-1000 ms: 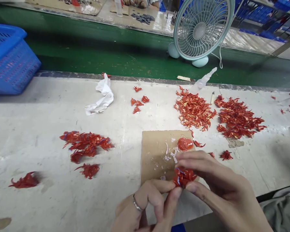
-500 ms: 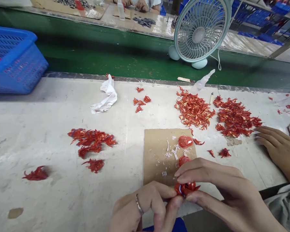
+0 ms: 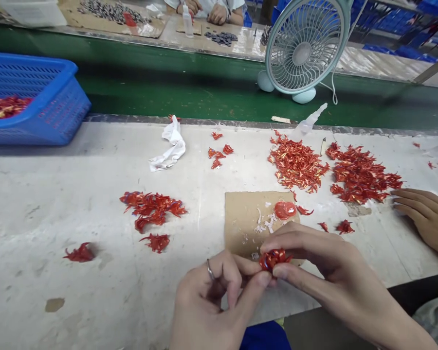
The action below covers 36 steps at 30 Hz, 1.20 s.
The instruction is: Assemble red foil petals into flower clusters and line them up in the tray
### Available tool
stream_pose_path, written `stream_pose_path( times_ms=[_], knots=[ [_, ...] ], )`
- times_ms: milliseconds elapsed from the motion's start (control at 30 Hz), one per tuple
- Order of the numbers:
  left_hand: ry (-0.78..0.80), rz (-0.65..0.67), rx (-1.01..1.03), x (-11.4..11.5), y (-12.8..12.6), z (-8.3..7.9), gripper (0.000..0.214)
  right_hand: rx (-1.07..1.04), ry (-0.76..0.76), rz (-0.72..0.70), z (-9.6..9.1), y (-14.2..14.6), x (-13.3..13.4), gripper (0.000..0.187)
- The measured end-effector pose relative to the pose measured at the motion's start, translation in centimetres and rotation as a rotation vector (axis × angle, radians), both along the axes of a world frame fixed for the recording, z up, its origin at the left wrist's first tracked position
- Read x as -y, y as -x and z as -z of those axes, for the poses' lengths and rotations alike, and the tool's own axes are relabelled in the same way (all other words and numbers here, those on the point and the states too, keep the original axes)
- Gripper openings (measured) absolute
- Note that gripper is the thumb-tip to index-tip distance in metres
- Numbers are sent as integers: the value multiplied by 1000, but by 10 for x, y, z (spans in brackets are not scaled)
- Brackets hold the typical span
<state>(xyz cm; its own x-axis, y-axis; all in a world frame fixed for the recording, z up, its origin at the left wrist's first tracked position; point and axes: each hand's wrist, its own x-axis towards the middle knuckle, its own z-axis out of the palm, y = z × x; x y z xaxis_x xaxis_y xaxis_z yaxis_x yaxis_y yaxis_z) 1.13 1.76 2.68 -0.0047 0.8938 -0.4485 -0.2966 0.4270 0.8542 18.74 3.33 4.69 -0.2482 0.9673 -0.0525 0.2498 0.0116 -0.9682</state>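
Observation:
Between both hands, just over the near edge of the cardboard sheet (image 3: 241,218), is a small red spiky plastic piece (image 3: 272,260) with a bit of blue on it. My left hand (image 3: 219,296), with a ring on one finger, pinches its left side between thumb and forefinger. The thumb and fingers of my right hand (image 3: 324,272) close on its right side. On the cardboard, beyond the hands, lie a glossy red disc-like blob (image 3: 285,210) and white scraps (image 3: 266,226). Similar red pieces form a cluster (image 3: 151,209) at the left, with single pieces (image 3: 156,242) nearby.
Two heaps of red pieces (image 3: 297,163) (image 3: 363,175) lie to the right, near a clear squeeze bottle (image 3: 310,121). Another person's hand (image 3: 427,218) rests at far right. A blue basket (image 3: 73,107), crumpled white tissue (image 3: 171,146) and a fan (image 3: 302,53) stand farther back.
My hands and the held red piece sit slightly higher in view, and the piece looks turned a little. The camera view has shifted, showing more of the blue basket.

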Motion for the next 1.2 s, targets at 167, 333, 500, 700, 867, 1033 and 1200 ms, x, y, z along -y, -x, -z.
stream_pose_path(
  times_ms=[167,333,500,700,867,1033,1200],
  knots=[
    [113,-2,239,-7,5,-3,49,-3,67,75,-1,3,2,25],
    [191,-3,367,-9,7,-2,56,130,-50,135,-5,3,4,22],
    [192,3,379,-10,5,-3,54,-66,105,58,-6,6,3,38],
    [132,-18,171,-4,1,-8,40,-132,207,76,-3,6,1,24],
    [122,20,115,-2,2,-11,41,-14,192,17,-10,-4,-3,20],
    [106,59,71,-1,3,-12,42,202,66,-45,-17,-15,-2,23],
    [100,6,71,3,0,-15,42,220,50,-112,-21,-17,-2,21]
  ],
)
